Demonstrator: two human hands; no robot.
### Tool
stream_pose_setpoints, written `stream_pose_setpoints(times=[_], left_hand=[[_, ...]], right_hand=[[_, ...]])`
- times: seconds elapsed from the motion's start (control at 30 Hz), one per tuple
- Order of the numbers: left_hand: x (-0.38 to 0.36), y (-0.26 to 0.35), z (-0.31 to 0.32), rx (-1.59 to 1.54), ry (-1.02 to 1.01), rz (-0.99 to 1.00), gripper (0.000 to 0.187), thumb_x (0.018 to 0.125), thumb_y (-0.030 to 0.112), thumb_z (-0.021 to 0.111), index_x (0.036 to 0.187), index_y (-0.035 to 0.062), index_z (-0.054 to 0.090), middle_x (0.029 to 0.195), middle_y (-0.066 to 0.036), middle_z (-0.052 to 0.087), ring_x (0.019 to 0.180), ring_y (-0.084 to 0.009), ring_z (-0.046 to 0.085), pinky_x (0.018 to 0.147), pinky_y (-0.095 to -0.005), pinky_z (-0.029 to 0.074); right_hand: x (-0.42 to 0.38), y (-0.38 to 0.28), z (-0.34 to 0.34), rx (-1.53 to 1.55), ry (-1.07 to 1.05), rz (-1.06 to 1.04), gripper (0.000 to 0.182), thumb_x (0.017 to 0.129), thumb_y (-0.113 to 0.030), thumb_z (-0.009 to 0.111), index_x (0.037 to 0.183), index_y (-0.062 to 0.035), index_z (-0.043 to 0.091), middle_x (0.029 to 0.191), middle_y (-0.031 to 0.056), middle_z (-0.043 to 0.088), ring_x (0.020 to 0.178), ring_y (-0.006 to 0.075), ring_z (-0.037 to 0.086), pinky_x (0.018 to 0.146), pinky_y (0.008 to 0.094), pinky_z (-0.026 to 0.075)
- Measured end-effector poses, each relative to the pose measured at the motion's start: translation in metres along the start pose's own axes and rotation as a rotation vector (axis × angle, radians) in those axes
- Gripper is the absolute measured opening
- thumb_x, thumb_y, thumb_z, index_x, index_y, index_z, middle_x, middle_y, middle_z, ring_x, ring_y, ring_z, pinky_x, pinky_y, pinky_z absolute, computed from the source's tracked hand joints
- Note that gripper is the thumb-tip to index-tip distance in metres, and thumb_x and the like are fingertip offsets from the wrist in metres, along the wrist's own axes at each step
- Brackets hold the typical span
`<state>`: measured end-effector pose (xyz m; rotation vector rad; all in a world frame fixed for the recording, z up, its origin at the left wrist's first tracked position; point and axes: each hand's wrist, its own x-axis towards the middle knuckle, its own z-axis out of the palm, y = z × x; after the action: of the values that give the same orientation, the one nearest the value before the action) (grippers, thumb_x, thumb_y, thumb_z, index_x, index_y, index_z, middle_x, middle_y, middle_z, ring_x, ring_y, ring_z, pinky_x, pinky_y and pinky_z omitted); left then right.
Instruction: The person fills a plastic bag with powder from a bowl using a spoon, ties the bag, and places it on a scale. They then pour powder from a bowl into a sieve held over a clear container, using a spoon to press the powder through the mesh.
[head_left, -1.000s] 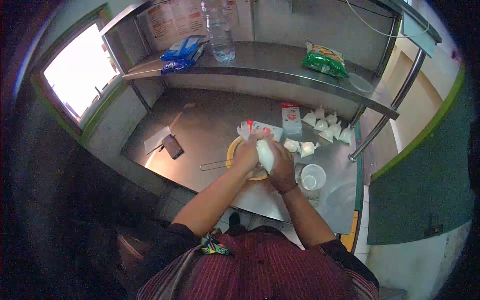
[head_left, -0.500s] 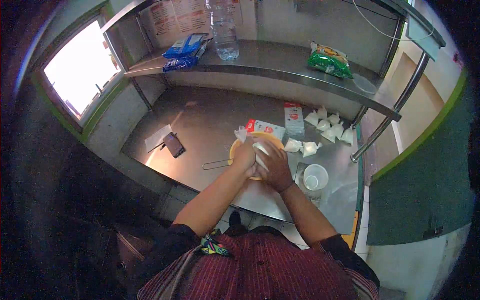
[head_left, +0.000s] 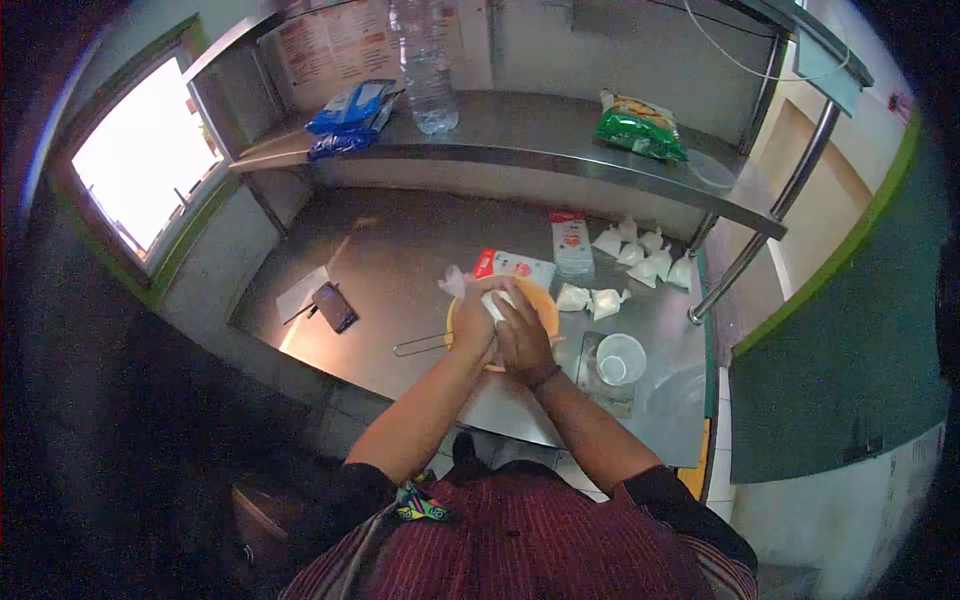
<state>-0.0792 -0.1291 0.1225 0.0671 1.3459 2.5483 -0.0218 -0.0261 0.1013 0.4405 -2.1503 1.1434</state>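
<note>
Over a yellow-orange bowl (head_left: 543,305), my left hand (head_left: 474,322) and my right hand (head_left: 526,342) are closed together around a plastic bag of white powder (head_left: 495,304). The bag's loose, clear end (head_left: 453,281) sticks out beyond my left fingers. Most of the bag and the inside of the bowl are hidden by my hands. A wire handle (head_left: 420,345) juts out to the left from the bowl's rim. Two small tied bags of white powder (head_left: 605,303) lie just right of the bowl.
Behind the bowl are a red-and-white box (head_left: 515,268) and a clear packet (head_left: 573,245). Several tied bags (head_left: 652,263) sit at the back right. A white tub (head_left: 620,360) stands right, a phone (head_left: 334,307) left. A steel shelf (head_left: 520,140) overhangs the table.
The whole view has shifted slightly, so the table and objects appear a little further left. My hands stay over the bowl around the bag, their fingers slightly repositioned.
</note>
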Motion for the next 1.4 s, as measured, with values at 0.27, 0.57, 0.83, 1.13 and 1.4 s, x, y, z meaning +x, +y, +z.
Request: stream_pose_setpoints(times=[0.27, 0.57, 0.83, 1.13, 1.4], left_hand=[[0.009, 0.013, -0.013, 0.047, 0.038, -0.026, 0.063, 0.109, 0.044, 0.024, 0.111, 0.0011, 0.07, 0.101, -0.015, 0.071, 0.095, -0.0267, 0.069, 0.086, -0.0387, 0.057], [0.011, -0.007, -0.01, 1.441, -0.437, 0.717, 0.018, 0.079, 0.009, 0.065, 0.094, 0.0023, 0.071, 0.089, -0.021, 0.071, 0.087, -0.0418, 0.068, 0.08, -0.0461, 0.055], [-0.007, 0.006, -0.008, 1.326, -0.662, 0.784, 0.019, 0.087, 0.014, 0.058, 0.099, 0.0005, 0.065, 0.092, -0.022, 0.067, 0.09, -0.0396, 0.067, 0.079, -0.0483, 0.054], [-0.001, 0.024, -0.013, 1.198, -0.608, 0.407, 0.015, 0.09, 0.01, 0.054, 0.097, 0.0009, 0.064, 0.095, -0.02, 0.069, 0.095, -0.0387, 0.068, 0.083, -0.0467, 0.054], [-0.011, 0.06, 0.009, 1.528, -1.252, 0.543, 0.016, 0.089, 0.016, 0.062, 0.101, 0.0079, 0.068, 0.104, -0.016, 0.07, 0.101, -0.0346, 0.066, 0.087, -0.0447, 0.053]], right_hand=[[0.014, -0.002, -0.03, -0.053, -0.043, 0.342, 0.043, 0.095, -0.026, 0.06, 0.127, 0.0025, 0.058, 0.118, 0.0239, 0.064, 0.117, 0.0345, 0.062, 0.103, 0.0413, 0.047], [0.057, 0.001, -0.035, 0.148, -0.313, 0.376, 0.039, 0.103, -0.03, 0.055, 0.122, 0.0034, 0.059, 0.118, 0.0186, 0.067, 0.114, 0.0267, 0.063, 0.099, 0.0365, 0.047], [0.054, -0.017, -0.047, 0.226, -0.09, 0.573, 0.043, 0.107, -0.036, 0.043, 0.105, 0.0009, 0.064, 0.105, 0.0139, 0.067, 0.103, 0.0226, 0.062, 0.097, 0.0389, 0.046], [0.037, -0.05, -0.076, -0.863, -0.128, -0.333, 0.063, 0.085, -0.023, 0.064, 0.146, -0.0176, 0.046, 0.156, 0.0104, 0.041, 0.138, 0.0371, 0.042, 0.105, 0.0622, 0.028], [0.048, -0.059, -0.109, -0.845, -0.853, 0.08, 0.041, 0.093, -0.024, 0.054, 0.131, -0.0104, 0.054, 0.098, 0.0147, 0.072, 0.1, 0.0347, 0.07, 0.087, 0.052, 0.052]])
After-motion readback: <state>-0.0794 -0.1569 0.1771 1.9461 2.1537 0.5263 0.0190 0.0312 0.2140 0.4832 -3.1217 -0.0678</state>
